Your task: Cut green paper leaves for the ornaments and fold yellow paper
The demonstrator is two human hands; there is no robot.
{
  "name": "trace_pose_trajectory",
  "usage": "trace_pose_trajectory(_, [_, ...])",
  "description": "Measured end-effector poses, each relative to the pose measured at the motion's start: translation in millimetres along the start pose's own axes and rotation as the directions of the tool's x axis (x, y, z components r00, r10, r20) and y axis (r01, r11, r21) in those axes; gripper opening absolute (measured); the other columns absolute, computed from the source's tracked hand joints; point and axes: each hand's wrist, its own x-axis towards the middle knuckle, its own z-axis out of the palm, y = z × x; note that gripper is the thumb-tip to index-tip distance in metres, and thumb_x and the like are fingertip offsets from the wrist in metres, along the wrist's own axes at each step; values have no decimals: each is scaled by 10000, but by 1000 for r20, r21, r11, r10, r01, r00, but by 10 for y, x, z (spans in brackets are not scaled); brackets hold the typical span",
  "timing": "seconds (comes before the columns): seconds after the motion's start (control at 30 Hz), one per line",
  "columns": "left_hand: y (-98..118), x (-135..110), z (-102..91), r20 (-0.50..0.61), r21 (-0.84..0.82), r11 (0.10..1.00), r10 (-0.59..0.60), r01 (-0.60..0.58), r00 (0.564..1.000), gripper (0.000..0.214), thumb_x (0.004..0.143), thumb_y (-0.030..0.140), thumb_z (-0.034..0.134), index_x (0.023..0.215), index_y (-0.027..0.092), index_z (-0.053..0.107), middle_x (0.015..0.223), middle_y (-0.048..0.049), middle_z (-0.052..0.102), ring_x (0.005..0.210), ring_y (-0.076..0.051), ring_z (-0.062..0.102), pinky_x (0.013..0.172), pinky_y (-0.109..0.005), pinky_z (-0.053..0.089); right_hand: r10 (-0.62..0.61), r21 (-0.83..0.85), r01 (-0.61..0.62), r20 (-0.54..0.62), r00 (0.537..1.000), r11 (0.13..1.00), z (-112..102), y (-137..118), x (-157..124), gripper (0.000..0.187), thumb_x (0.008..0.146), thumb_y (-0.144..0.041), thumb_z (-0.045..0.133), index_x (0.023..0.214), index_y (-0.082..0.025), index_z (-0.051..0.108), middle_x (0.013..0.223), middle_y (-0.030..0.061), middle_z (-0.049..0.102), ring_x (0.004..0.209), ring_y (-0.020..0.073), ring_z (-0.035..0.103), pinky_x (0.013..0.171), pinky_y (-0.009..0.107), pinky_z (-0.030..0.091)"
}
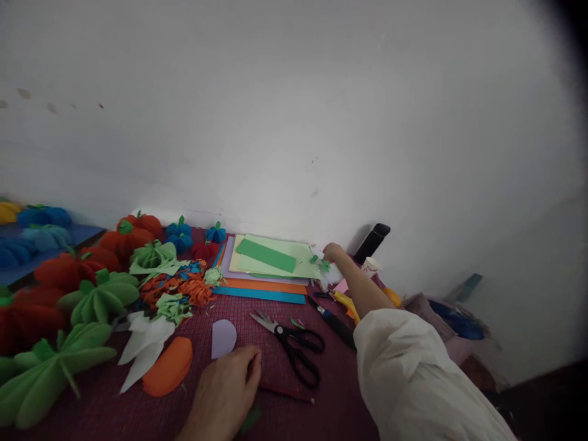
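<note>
My left hand [228, 387] rests low on the table with its fingers curled in. What they hold, if anything, is hidden. Just beyond it lies a lilac rounded paper piece [223, 338], and a dark red pencil [289, 393] extends to its right. A bit of green paper [250, 420] shows beside the wrist. Black-handled scissors [294, 343] lie partly open between my hands. My right hand [334, 252] reaches to the back of the table by the wall, fingers bent and mostly hidden. Small green paper pieces [320, 263] and clear plastic lie beside it.
Stacked coloured sheets [271, 288] carry a green strip [266, 255]. Paper pumpkins [98, 297], shredded paper [193, 286] and orange rounded paper [168, 367] fill the left. A utility knife [339, 327], paper cup [371, 266] and black upright object [371, 243] stand or lie right.
</note>
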Motion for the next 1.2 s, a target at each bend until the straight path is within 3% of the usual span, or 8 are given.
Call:
trace_pose_trajectory(0.27, [-40, 35, -138, -175, -107, 994, -48, 30, 983, 290, 834, 256, 390, 1022, 232, 609, 892, -27, 683, 767, -167, 613, 658, -255, 389, -309, 230, 307, -30, 951, 924, -26, -466, -1078, 234, 870, -241, 433, 1037, -180, 584, 966, 30, 632, 865, 131, 573, 757, 230, 438])
trace_pose_trajectory(0.33, [-66, 58, -145, -229, -171, 985, -70, 31, 971, 299, 828, 245, 406, 1056, 212, 597, 956, -36, 673, 785, -161, 606, 700, -259, 404, -677, 415, 646, -92, 731, 641, 94, -684, -1632, 195, 844, -211, 453, 940, -189, 621, 887, 22, 642, 800, 133, 575, 714, 240, 437])
trace_pose_trajectory(0.43, [-96, 83, -153, -282, -217, 976, -84, 22, 956, 294, 818, 233, 423, 1049, 190, 600, 981, -47, 667, 810, -163, 603, 725, -260, 415, -879, 439, 806, -73, 471, 396, 311, -985, -2356, 191, 823, -191, 486, 967, -202, 612, 898, 26, 625, 813, 130, 564, 726, 235, 418])
trace_pose_trajectory(0.6, [-136, 105, -155, -332, -216, 976, -60, -14, 942, 280, 813, 223, 424, 1021, 191, 609, 936, -40, 675, 813, -157, 602, 732, -253, 416, -866, 267, 840, -35, 499, 473, 632, -1279, -2718, 333, 785, -276, 551, 1103, -179, 545, 964, 67, 582, 837, 161, 536, 689, 243, 408])
trace_pose_trajectory(0.8, [-171, 114, -115, -307, -186, 982, -39, -20, 951, 273, 819, 231, 408, 979, 199, 628, 904, -39, 681, 745, -146, 601, 678, -244, 406, -911, 232, 890, -33, 411, 393, 698, -1320, -2645, 163, 824, -185, 470, 819, -194, 633, 782, 16, 594, 702, 117, 528, 612, 207, 379])
trace_pose_trajectory(0.9, [-170, 113, -108, -296, -196, 980, -38, -22, 954, 277, 821, 254, 406, 975, 206, 631, 889, -36, 681, 737, -146, 599, 664, -241, 399, -859, 404, 816, -123, 496, 413, 562, -1110, -2395, 168, 783, -132, 500, 833, -200, 645, 789, -2, 631, 712, 102, 554, 644, 190, 397])
trace_pose_trajectory(1.03, [-141, 96, -118, -268, -192, 981, -17, -36, 963, 283, 826, 265, 393, 971, 218, 631, 862, -28, 681, 745, -155, 600, 650, -246, 387, -397, 524, 409, -143, 907, 747, 332, -518, -1612, 165, 764, -198, 534, 875, -192, 656, 784, -5, 655, 700, 117, 571, 656, 217, 434])
trace_pose_trajectory(1.2, [-117, 87, -98, -204, -163, 987, -19, -14, 979, 279, 830, 250, 383, 951, 228, 633, 860, -20, 682, 759, -160, 607, 659, -249, 375, -101, 464, 122, -70, 992, 877, 308, 188, -578, 244, 824, -191, 482, 999, -70, 602, 806, 71, 641, 660, 133, 578, 613, 252, 461])
